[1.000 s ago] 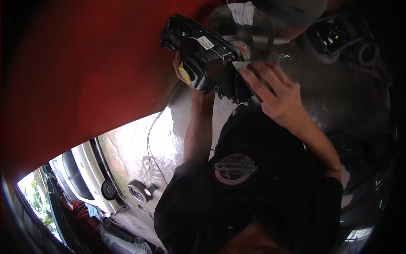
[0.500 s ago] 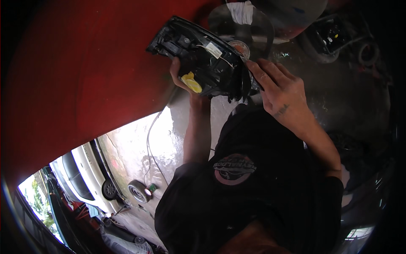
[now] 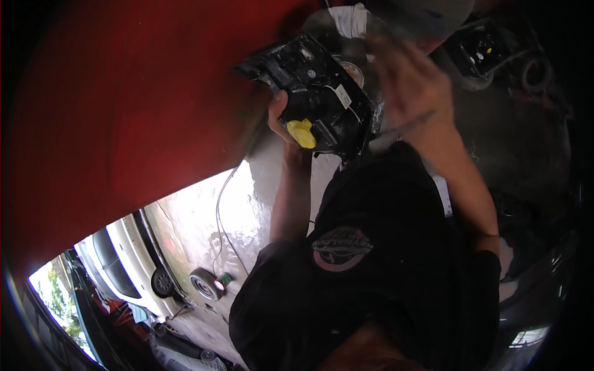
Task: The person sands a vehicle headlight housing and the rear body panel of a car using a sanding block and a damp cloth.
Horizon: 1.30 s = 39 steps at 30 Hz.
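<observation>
A black car headlight housing [image 3: 315,93] is held up in front of me, tilted, with its back side showing. A white label [image 3: 342,96] and a bright yellow piece [image 3: 302,133] show on it. My left hand [image 3: 278,117] grips its left edge from below, thumb over the rim and the other fingers hidden behind. My right hand [image 3: 417,86] is raised just right of the housing, apart from its visible back. Motion smears those fingers, so whether they hold anything is unclear.
A large red car panel [image 3: 124,111] fills the upper left. White cloth [image 3: 349,20] lies beyond the housing. At the upper right is a black part [image 3: 479,52] with small yellow and white bits. A wheel [image 3: 205,283], cable [image 3: 218,204] and white car [image 3: 133,260] are at lower left.
The headlight housing has shifted right and slightly down and turned in my left hand. My right hand has lifted away from its right edge and moved upward, now blurred.
</observation>
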{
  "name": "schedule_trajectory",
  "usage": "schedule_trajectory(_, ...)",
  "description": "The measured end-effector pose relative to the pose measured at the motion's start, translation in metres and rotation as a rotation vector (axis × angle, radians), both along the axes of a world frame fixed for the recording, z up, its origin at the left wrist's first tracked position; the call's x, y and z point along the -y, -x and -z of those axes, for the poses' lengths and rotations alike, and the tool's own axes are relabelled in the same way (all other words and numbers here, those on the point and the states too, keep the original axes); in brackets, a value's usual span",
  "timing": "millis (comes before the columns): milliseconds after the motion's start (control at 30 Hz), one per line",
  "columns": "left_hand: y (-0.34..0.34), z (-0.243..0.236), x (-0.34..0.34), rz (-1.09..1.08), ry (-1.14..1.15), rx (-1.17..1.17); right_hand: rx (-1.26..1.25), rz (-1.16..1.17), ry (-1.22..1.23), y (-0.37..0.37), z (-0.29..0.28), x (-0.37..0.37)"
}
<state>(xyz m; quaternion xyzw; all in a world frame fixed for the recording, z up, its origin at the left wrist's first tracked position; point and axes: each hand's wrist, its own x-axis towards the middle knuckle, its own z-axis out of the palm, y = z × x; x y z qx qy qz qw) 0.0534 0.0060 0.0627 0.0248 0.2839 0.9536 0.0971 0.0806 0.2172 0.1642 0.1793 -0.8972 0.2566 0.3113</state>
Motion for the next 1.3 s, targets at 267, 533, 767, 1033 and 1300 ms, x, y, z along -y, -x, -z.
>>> schedule_trajectory(267,0.006,0.025,0.0,0.342,-0.505,-0.001,0.068,-0.346,0.17,-0.028,0.018,-0.009)
schedule_trajectory(533,-0.015,0.0,-0.019,0.146,-0.418,0.273,-0.109,-0.325,-0.109,-0.029,0.015,0.009)
schedule_trajectory(767,0.005,-0.007,-0.02,0.681,-0.495,-0.141,-0.102,-0.049,-0.182,0.013,0.01,-0.014)
schedule_trajectory(1033,0.01,0.008,-0.005,0.483,-0.407,0.089,-0.104,-0.277,-0.299,-0.024,0.003,-0.006)
schedule_trajectory(1300,0.003,0.012,0.006,0.343,-0.245,0.219,-0.157,-0.102,-0.276,-0.013,0.004,-0.021)
